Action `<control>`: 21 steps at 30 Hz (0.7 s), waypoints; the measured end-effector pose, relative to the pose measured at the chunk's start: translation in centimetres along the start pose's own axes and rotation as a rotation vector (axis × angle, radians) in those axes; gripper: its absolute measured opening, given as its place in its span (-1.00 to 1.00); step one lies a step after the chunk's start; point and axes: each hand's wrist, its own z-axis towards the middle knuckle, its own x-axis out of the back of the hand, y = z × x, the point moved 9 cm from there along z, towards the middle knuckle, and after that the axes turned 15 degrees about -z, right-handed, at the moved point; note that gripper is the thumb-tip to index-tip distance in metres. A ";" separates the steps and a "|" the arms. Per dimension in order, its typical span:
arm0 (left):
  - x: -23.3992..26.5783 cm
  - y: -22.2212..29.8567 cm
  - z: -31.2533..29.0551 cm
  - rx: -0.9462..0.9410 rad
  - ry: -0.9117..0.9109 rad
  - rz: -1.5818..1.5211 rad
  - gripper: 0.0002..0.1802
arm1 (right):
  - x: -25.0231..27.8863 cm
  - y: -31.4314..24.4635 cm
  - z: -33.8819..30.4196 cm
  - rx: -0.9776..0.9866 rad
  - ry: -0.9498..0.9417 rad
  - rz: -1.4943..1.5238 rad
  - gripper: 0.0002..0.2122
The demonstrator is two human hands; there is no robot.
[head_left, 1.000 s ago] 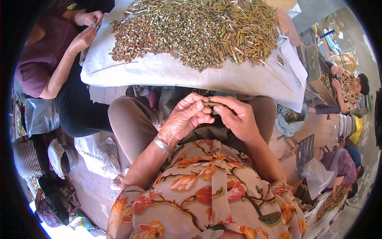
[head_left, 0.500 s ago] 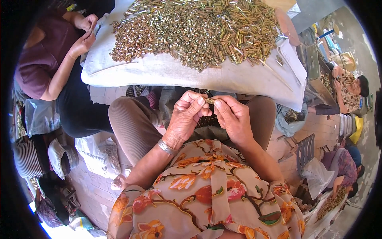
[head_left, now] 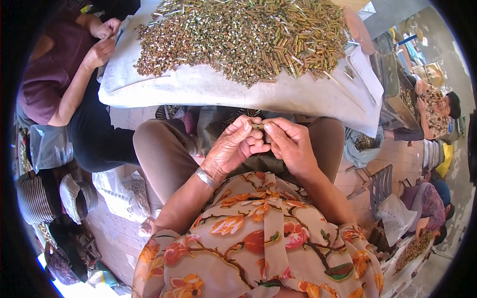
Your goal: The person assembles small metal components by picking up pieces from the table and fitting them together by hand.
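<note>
Above my lap, just in front of the table's near edge, both hands meet at a small brass-coloured metal sleeve [head_left: 258,126]. My left hand [head_left: 231,144] pinches one end between thumb and index finger, its other fingers curled beneath. The opposite end is gripped by the thumb and fingertips of my right hand [head_left: 291,144]. Fingertips cover much of the piece, so its exact shape is hard to see. On the table ahead lies a heap of metal parts: short ring-like pieces [head_left: 174,44] to the left and longer tubular pieces [head_left: 310,47] to the right.
A pale cloth [head_left: 198,92] covers the table. Thin sticks [head_left: 343,89] lie on it at the right. At the left, a co-worker [head_left: 62,74] handles something small. A blue bag of parts [head_left: 361,153] stands right of my knee; a white bag [head_left: 121,196] lies left.
Both hands have shifted very slightly left with the metal sleeve. The lower fingers of my left hand now reach further toward the right hand.
</note>
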 end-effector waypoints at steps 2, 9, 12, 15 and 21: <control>0.2 -0.1 0.1 -0.016 0.002 -0.025 -0.69 | -0.3 0.2 0.0 -0.013 0.033 0.031 -0.82; 0.8 0.1 0.0 -0.072 0.008 -0.052 -0.72 | -0.6 0.5 0.2 -0.055 0.052 0.044 -0.80; 0.6 -0.2 -0.2 -0.055 0.057 -0.059 -0.72 | -0.3 0.0 0.8 -0.055 -0.077 -0.071 -0.81; -0.1 -0.1 -0.1 -0.025 0.050 -0.051 -0.72 | -0.4 1.1 1.0 -0.131 -0.114 0.066 -0.81; -0.5 5.5 0.6 -0.273 0.315 0.844 -0.78 | 2.1 2.9 2.2 -0.215 -0.107 0.399 -0.78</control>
